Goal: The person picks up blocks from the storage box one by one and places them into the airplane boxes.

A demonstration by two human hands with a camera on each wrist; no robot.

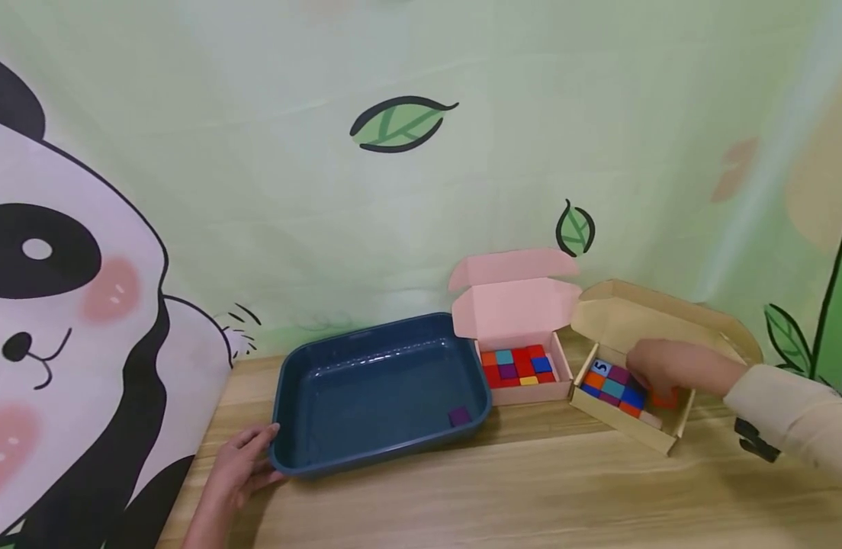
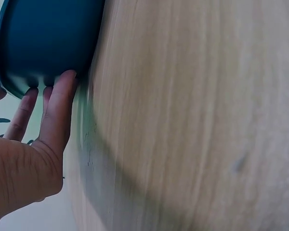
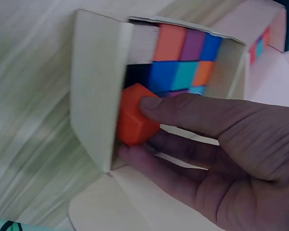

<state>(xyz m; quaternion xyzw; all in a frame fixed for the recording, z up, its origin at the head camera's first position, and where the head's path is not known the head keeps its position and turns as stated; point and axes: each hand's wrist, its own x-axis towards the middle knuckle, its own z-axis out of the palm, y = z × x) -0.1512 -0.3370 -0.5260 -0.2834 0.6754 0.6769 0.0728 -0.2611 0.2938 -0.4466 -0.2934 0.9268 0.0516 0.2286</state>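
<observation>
My right hand (image 1: 657,370) reaches into an open tan cardboard box (image 1: 623,421). There it pinches an orange block (image 3: 136,115) between thumb and fingers, beside the box's wall. Orange, purple, blue and teal blocks (image 3: 184,74) sit in rows in the same box, one light blue with a 5 on it. At the other side, my left hand (image 1: 239,461) touches the near left corner of a dark blue tray (image 1: 380,456). Its fingers rest fairly straight against the tray's outer wall, thumb up by the rim. One purple block (image 1: 459,416) lies inside the tray, at its near right corner.
Between tray and tan box stands a pink box (image 1: 531,393), lid raised, holding red, blue and other coloured blocks. A small black object (image 1: 757,440) lies partly under the right sleeve. Behind the wooden table (image 1: 462,503) hangs a printed panda backdrop (image 1: 393,229).
</observation>
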